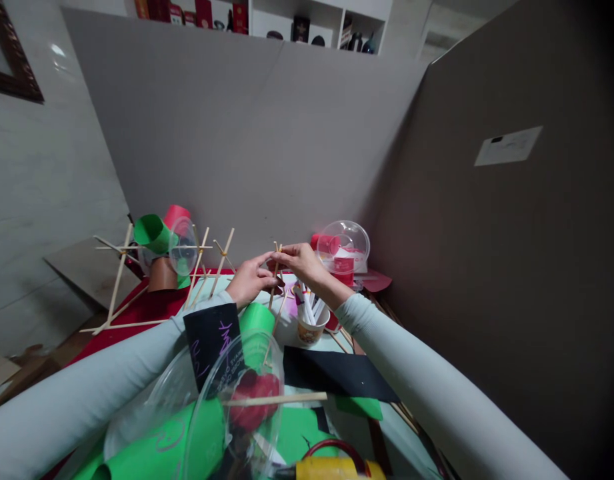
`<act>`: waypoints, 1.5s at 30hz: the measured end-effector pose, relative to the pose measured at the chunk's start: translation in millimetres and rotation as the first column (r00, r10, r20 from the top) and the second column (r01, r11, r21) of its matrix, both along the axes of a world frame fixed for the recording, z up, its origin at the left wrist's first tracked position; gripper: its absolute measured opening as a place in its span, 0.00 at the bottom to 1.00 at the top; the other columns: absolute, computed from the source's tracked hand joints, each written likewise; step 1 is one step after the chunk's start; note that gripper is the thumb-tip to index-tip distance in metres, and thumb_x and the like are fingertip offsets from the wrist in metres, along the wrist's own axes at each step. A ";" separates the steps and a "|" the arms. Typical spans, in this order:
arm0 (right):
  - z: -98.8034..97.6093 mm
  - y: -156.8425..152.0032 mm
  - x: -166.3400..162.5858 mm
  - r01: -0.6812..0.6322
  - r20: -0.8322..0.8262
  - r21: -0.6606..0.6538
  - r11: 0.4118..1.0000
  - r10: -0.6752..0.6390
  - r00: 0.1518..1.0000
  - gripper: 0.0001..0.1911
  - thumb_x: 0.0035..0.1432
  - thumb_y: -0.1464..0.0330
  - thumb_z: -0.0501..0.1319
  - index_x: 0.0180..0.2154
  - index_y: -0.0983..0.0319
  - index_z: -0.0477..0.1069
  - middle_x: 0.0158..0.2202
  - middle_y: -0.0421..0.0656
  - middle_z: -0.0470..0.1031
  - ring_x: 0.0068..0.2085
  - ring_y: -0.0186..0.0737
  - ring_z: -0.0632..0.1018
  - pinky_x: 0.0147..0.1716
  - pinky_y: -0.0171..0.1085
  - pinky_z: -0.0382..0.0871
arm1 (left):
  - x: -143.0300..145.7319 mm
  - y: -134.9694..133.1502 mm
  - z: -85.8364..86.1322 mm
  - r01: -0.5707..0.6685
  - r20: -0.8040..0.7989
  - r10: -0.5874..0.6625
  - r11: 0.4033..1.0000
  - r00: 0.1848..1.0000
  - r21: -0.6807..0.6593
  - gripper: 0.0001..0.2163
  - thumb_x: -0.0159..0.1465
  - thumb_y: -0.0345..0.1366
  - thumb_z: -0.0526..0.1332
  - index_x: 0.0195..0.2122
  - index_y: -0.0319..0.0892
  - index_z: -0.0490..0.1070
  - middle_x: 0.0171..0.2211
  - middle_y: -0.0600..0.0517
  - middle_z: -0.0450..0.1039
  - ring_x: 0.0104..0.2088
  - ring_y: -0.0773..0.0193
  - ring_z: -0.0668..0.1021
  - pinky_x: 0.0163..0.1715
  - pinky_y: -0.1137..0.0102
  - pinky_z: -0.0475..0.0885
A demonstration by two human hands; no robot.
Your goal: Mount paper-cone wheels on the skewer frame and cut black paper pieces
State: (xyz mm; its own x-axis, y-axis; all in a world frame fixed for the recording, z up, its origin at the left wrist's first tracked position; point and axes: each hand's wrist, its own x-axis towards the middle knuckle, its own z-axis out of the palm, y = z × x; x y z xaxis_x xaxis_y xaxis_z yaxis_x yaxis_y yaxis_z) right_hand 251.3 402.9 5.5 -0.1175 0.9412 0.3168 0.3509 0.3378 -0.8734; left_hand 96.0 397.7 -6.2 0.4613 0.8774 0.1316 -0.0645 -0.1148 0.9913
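Nearest the camera, a clear plastic container (131,419) lies over the near left of the surface (287,328), with a yellow tool (331,469) beside it at the near edge. A wooden stick frame (117,283) stands at the left edge; a black card (337,373) lies toward the right edge, and a paper cup (311,333) of pens stands just beyond it.

Slimmest are the held sticks (272,299), past the middle of the surface toward the far edge. The left hand (249,283) pinches them lower down between thumb and fingers; the right hand (299,260) pinches near the top with its fingertips. A loosened pinch could let them slip out of line, and a dropped right forearm might tip the cup. Their long axis runs nearly upright, top leaning slightly right; whether the lower ends touch anything, I cannot tell.
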 end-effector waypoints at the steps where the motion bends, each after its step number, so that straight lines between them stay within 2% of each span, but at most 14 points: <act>1: -0.6 -0.3 -0.1 -0.002 0.005 0.001 1.000 0.002 1.000 0.10 0.61 0.67 0.63 0.34 0.67 0.81 0.32 0.47 0.83 0.36 0.41 0.83 0.41 0.38 0.75 | -0.3 0.2 -0.4 -0.001 0.001 0.001 1.000 1.000 -0.001 0.38 0.54 0.16 0.61 0.67 0.25 0.51 0.18 0.54 0.77 0.22 0.62 0.81 0.28 0.70 0.76; 6: -1.9 -1.1 -3.2 -0.006 0.035 0.006 1.000 0.005 0.999 0.11 0.61 0.65 0.64 0.37 0.66 0.81 0.31 0.47 0.83 0.37 0.42 0.83 0.43 0.40 0.75 | -3.6 2.1 -2.4 0.002 0.011 -0.002 1.000 1.000 0.002 0.42 0.53 0.17 0.62 0.69 0.26 0.47 0.19 0.54 0.78 0.22 0.62 0.81 0.28 0.70 0.77; 13: -3.0 -1.8 -6.0 0.016 0.111 0.031 0.999 -0.019 0.994 0.10 0.62 0.68 0.62 0.36 0.65 0.81 0.29 0.44 0.82 0.36 0.42 0.82 0.44 0.41 0.74 | -5.6 4.4 -3.3 0.025 0.031 -0.025 0.999 0.999 0.026 0.39 0.50 0.19 0.63 0.65 0.28 0.57 0.21 0.53 0.79 0.23 0.59 0.82 0.29 0.67 0.79; 18: 2.7 -6.0 -10.6 0.023 0.212 0.038 0.999 -0.030 0.977 0.11 0.63 0.69 0.60 0.37 0.66 0.80 0.28 0.44 0.81 0.35 0.40 0.81 0.41 0.38 0.73 | -3.3 10.3 -7.2 -0.004 0.059 0.001 0.999 0.998 0.047 0.38 0.51 0.19 0.62 0.65 0.30 0.58 0.22 0.54 0.78 0.25 0.59 0.82 0.30 0.64 0.80; 21: 10.6 -10.0 -11.5 0.027 0.288 0.043 0.999 -0.038 0.957 0.11 0.62 0.68 0.61 0.40 0.69 0.79 0.30 0.48 0.82 0.36 0.43 0.81 0.40 0.39 0.73 | -3.7 15.8 -6.7 -0.040 0.065 0.036 0.997 0.997 0.064 0.38 0.52 0.18 0.61 0.67 0.31 0.56 0.22 0.54 0.77 0.25 0.60 0.82 0.30 0.65 0.80; 23: 16.3 -13.9 -7.1 0.044 0.325 0.058 0.997 -0.060 0.944 0.15 0.60 0.69 0.62 0.46 0.71 0.77 0.36 0.53 0.83 0.40 0.47 0.82 0.42 0.41 0.73 | -4.7 19.3 -5.0 -0.060 0.062 0.055 0.995 0.997 0.077 0.38 0.53 0.18 0.63 0.67 0.31 0.55 0.21 0.54 0.77 0.24 0.61 0.82 0.30 0.66 0.80; 25: 21.5 -20.0 1.9 0.059 0.346 0.074 0.995 -0.081 0.935 0.19 0.60 0.70 0.63 0.52 0.72 0.74 0.44 0.58 0.81 0.46 0.49 0.81 0.45 0.43 0.73 | -4.9 23.0 -3.7 -0.073 0.058 0.069 0.994 0.996 0.087 0.39 0.55 0.20 0.65 0.68 0.30 0.54 0.21 0.54 0.77 0.24 0.61 0.82 0.30 0.67 0.79; 27: 25.6 -29.7 13.9 0.055 0.362 0.083 0.995 -0.082 0.929 0.20 0.61 0.70 0.62 0.53 0.71 0.73 0.48 0.59 0.80 0.48 0.49 0.81 0.46 0.43 0.73 | -3.3 26.9 -3.8 -0.080 0.057 0.075 0.993 0.996 0.092 0.39 0.55 0.20 0.66 0.68 0.30 0.53 0.21 0.53 0.77 0.24 0.60 0.82 0.30 0.66 0.79; 31: 30.1 -57.4 33.9 0.013 0.403 0.104 0.994 -0.054 0.913 0.15 0.64 0.69 0.59 0.50 0.68 0.75 0.48 0.55 0.81 0.44 0.44 0.83 0.43 0.39 0.75 | 4.5 34.9 -8.6 -0.087 0.056 0.082 0.992 0.995 0.095 0.38 0.56 0.20 0.66 0.67 0.29 0.53 0.20 0.54 0.76 0.24 0.61 0.82 0.30 0.66 0.79; 35: 29.7 -73.3 32.2 0.050 0.489 0.186 0.981 -0.137 0.862 0.15 0.64 0.74 0.56 0.50 0.67 0.75 0.46 0.53 0.81 0.45 0.44 0.82 0.45 0.41 0.74 | 11.0 40.0 -14.6 -0.071 0.045 0.067 0.992 0.997 0.102 0.37 0.58 0.19 0.65 0.68 0.33 0.53 0.22 0.56 0.77 0.24 0.62 0.82 0.31 0.66 0.80; 40: 27.1 -50.3 7.0 0.085 0.594 0.284 0.955 -0.245 0.766 0.28 0.59 0.81 0.53 0.61 0.68 0.65 0.51 0.58 0.78 0.51 0.51 0.78 0.50 0.47 0.70 | 10.7 44.3 -16.4 -0.049 0.013 0.048 0.993 0.999 0.106 0.33 0.61 0.20 0.63 0.67 0.37 0.55 0.24 0.57 0.77 0.24 0.64 0.81 0.31 0.66 0.80; 45: 25.6 -22.1 -11.5 0.076 0.644 0.305 0.949 -0.265 0.718 0.32 0.56 0.83 0.54 0.62 0.65 0.64 0.49 0.55 0.79 0.49 0.47 0.79 0.47 0.40 0.69 | 8.5 46.2 -16.6 -0.042 -0.001 0.043 0.994 0.999 0.103 0.27 0.65 0.25 0.63 0.65 0.38 0.59 0.28 0.55 0.77 0.24 0.65 0.80 0.30 0.66 0.80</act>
